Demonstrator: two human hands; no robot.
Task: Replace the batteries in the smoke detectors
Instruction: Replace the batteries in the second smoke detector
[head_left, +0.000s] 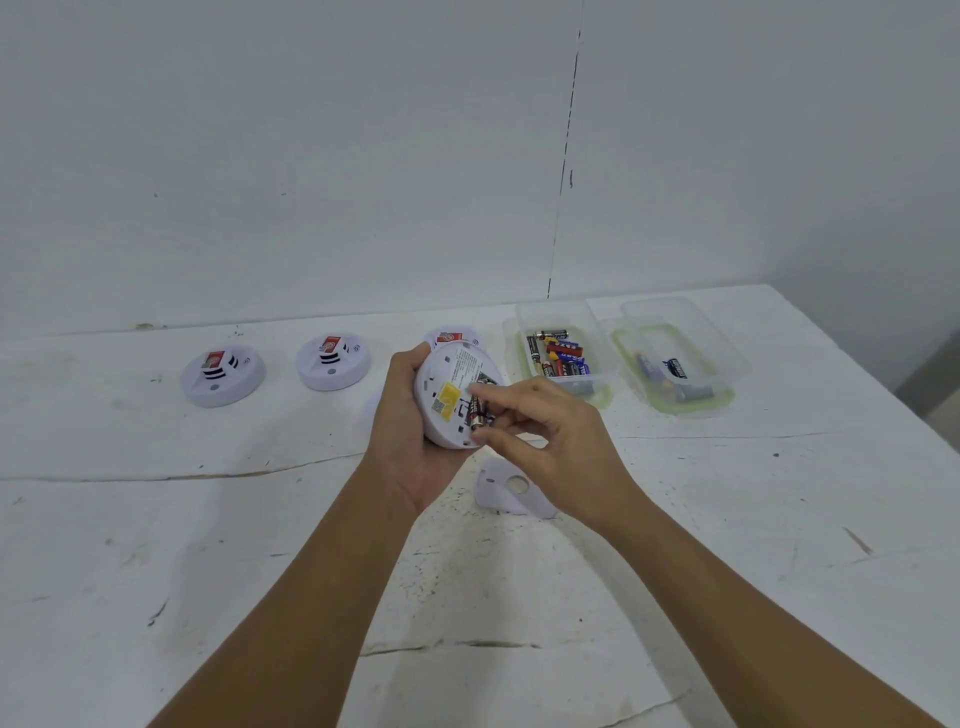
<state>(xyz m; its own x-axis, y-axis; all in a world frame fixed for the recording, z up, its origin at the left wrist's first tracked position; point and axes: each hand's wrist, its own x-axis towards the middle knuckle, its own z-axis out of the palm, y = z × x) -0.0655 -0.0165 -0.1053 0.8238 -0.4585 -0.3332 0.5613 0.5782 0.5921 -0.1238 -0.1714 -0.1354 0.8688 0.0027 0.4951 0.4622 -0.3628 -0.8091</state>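
While both forearms reached in from the bottom edge over the scuffed white table (519, 597), lay flat beside the right wrist: a loose white cover (506, 491) with a round hole, partly hidden by that wrist. Just above it, gripped in the left hand (410, 441), fingers and thumb curled round the rim: the detector (449, 402), lifted off the table, tilted, back side up. Showed a yellow sticker, small print, and an open bay with dark batteries (478, 410) sitting inside. Came in from the right, the right hand (550, 436), thumb and curled fingers pinching at the batteries in the bay; hard to tell whether one or both were pinched. Partly hidden behind the held unit, right up by the left fingertips: another detector (452, 336), only its top edge and red label showing. Further left, well apart along the back of the table, sat two more detectors (333, 361) (222, 375), face up, each with a red label and dark vents. Off to the right, near the wall, stood a clear bin (563, 312) heaped with mixed batteries in red, blue, black and yellow. Just beside it, further right, stood a second bin (685, 322), green-rimmed, holding only a few batteries. Behind everything, rose a plain pale wall (311, 156) with a dark vertical seam.
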